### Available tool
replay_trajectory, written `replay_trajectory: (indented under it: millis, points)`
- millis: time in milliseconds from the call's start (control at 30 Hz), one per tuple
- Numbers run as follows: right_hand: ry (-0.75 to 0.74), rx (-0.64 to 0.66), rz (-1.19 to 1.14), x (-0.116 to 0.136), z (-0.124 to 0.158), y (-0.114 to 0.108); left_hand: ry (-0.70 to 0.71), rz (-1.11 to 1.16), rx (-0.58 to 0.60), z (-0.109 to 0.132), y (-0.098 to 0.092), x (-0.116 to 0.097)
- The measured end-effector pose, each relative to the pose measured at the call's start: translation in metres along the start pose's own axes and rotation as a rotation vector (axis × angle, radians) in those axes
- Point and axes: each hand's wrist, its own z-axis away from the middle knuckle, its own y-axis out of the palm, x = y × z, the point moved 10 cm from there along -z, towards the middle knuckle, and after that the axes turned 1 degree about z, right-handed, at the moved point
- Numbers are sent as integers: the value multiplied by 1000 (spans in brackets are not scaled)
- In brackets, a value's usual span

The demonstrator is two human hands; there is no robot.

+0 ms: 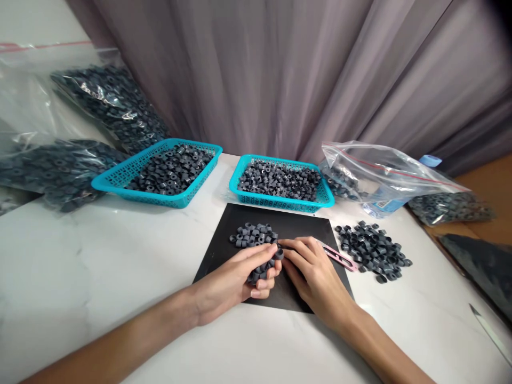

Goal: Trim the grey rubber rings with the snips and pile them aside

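Note:
My left hand [240, 269] is curled around several small dark grey ring-shaped pieces [258, 273]. One such ring [279, 254] sits at the tips of its thumb and forefinger. Close against it, my right hand [308, 266] has its fingers bent and drawn together over the black mat [224, 234]; what they hold, if anything, is hidden. Just beyond both hands a small heap of the same grey pieces [254, 233] lies on the mat. A pink utility knife [339, 256] rests by my right hand, partly behind it.
Two turquoise baskets, left [188, 200] and middle [276, 201], hold grey pieces. A loose pile [374, 250] lies right of the mat. Filled plastic bags stand left [68, 165] and right [448, 205], near a bottle [382, 202]. A blade-like object [488, 328] lies at far right.

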Motion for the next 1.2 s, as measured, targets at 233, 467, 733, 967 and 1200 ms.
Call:
replay_trajectory:
  millis: [233,467,733,967,1200]
  points:
    - [120,-128,-142,-13,2,-21,-24,13,29,0,1,3]
    - [157,-51,-275,-10,5,-7,-38,12,15,-1,0,5]
    - [177,18,-258,-8,6,-2,50,-204,-30,-2,-5,-7]
    - [100,-23,-165,-6,3,-18,207,-590,-106,-9,-21,-21]
    - [121,-21,-218,-3,1,-19,231,-696,-98,-10,-20,-22]
